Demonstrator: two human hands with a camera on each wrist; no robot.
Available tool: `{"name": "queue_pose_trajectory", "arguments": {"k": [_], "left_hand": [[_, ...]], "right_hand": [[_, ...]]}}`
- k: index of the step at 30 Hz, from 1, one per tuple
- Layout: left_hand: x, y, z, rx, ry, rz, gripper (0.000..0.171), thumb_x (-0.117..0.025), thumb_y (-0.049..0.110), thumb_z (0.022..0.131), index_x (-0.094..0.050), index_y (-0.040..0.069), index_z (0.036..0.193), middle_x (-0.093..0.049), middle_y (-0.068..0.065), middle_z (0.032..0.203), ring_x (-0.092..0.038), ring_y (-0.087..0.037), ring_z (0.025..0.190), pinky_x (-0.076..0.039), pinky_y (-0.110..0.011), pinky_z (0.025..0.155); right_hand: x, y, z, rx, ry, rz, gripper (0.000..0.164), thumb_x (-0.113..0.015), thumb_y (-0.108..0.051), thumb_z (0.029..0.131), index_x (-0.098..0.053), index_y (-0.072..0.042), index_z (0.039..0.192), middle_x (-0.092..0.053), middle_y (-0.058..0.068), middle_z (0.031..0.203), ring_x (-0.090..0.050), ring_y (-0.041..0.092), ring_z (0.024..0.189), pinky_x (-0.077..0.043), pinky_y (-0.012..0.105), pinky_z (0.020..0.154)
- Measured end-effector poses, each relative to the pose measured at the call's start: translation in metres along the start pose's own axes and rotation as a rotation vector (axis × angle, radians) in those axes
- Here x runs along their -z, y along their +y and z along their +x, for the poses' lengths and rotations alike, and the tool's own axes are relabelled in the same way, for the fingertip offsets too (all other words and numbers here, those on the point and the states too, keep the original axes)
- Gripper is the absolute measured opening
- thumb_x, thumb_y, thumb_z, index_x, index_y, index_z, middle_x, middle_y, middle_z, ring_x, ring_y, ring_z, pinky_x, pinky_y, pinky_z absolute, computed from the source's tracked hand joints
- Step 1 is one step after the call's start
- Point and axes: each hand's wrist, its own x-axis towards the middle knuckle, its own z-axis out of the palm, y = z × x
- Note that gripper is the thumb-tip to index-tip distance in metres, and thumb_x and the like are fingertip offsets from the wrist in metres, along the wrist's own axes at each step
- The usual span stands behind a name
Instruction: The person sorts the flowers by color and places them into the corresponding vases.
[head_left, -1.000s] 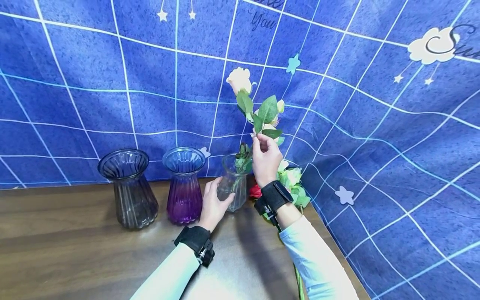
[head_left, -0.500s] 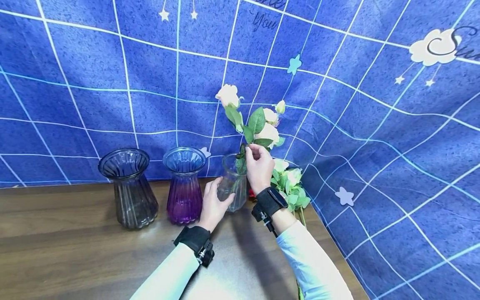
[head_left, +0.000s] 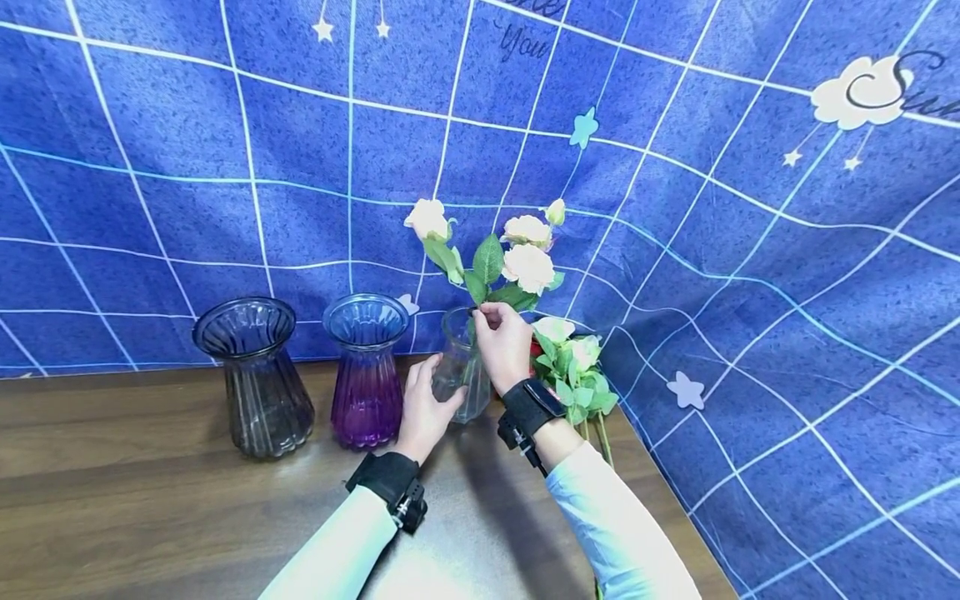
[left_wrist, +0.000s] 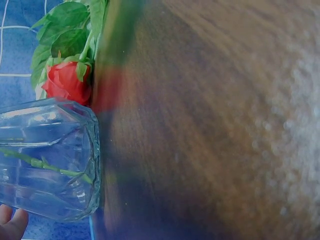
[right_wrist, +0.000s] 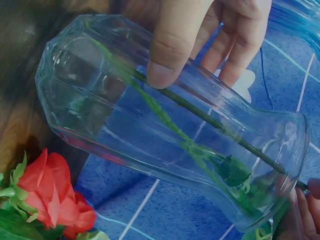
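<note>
My left hand (head_left: 424, 417) grips the side of a clear glass vase (head_left: 472, 400), thumb on one side and fingers on the other. At the vase's mouth, my right hand (head_left: 506, 343) pinches the stem of a pale pink rose (head_left: 428, 219), which leans left above the rim. Inside the glass, the right wrist view has a dark green stem (right_wrist: 200, 112) reaching toward the base, beside a lighter green stem (right_wrist: 160, 111). Other pale blooms (head_left: 528, 267) and a bud (head_left: 555, 212) rise behind my right hand; their stem is partly hidden.
A purple-blue vase (head_left: 367, 400) and a grey vase (head_left: 270, 400) stand to the left on the wooden table (head_left: 135, 500). Right of the clear vase lie white flowers (head_left: 585, 354) and a red rose (left_wrist: 67, 82). A blue patterned cloth (head_left: 300, 150) hangs behind.
My right hand has moved down and left, lowering the pale rose's stem into the clear vase. The left hand has stayed on the vase.
</note>
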Motion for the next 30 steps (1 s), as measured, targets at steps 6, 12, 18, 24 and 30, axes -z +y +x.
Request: {"name": "queue_pose_trajectory", "arguments": {"k": [6,12,18,24,30], "left_hand": [[0.001,0.0,0.001,0.004,-0.008,-0.009,0.063,-0.078,0.016,0.074,-0.049,0.002,0.129,-0.051,-0.017,0.121,-0.05,-0.031,0.113,-0.046,-0.043,0.096],[0.001,-0.001,0.001,0.012,-0.014,-0.005,0.063,-0.078,0.015,0.074,-0.049,0.002,0.129,-0.051,-0.018,0.121,-0.05,-0.032,0.114,-0.046,-0.043,0.096],[0.002,-0.001,0.0,0.021,-0.019,-0.012,0.064,-0.078,0.015,0.074,-0.048,0.002,0.13,-0.05,-0.018,0.123,-0.05,-0.032,0.115,-0.046,-0.042,0.098],[0.001,-0.001,0.0,0.017,-0.009,-0.017,0.065,-0.079,0.015,0.073,-0.049,0.001,0.129,-0.051,-0.018,0.123,-0.05,-0.032,0.115,-0.046,-0.042,0.098],[0.0,-0.002,0.0,-0.004,0.004,0.004,0.064,-0.079,0.016,0.073,-0.05,0.001,0.127,-0.052,-0.018,0.121,-0.051,-0.032,0.114,-0.045,-0.042,0.098]], "right_hand": [[-0.001,-0.003,0.001,-0.005,-0.097,-0.123,0.014,-0.064,-0.016,0.087,-0.07,-0.005,0.093,-0.072,0.008,0.081,-0.067,0.02,0.073,-0.055,0.03,0.065],[0.001,-0.012,0.004,-0.017,-0.21,-0.203,0.014,-0.063,-0.016,0.088,-0.07,-0.004,0.091,-0.071,0.009,0.08,-0.065,0.021,0.071,-0.053,0.031,0.063],[0.0,-0.017,0.006,-0.001,-0.262,-0.261,0.014,-0.064,-0.014,0.087,-0.071,-0.002,0.089,-0.072,0.01,0.081,-0.066,0.022,0.073,-0.054,0.031,0.065],[-0.002,-0.019,0.005,0.037,-0.298,-0.355,0.013,-0.063,-0.014,0.086,-0.073,-0.005,0.085,-0.073,0.008,0.082,-0.067,0.023,0.074,-0.054,0.033,0.064],[-0.003,-0.02,0.005,0.059,-0.316,-0.407,0.013,-0.063,-0.014,0.086,-0.073,-0.008,0.082,-0.073,0.006,0.08,-0.066,0.021,0.071,-0.054,0.033,0.063]]}}
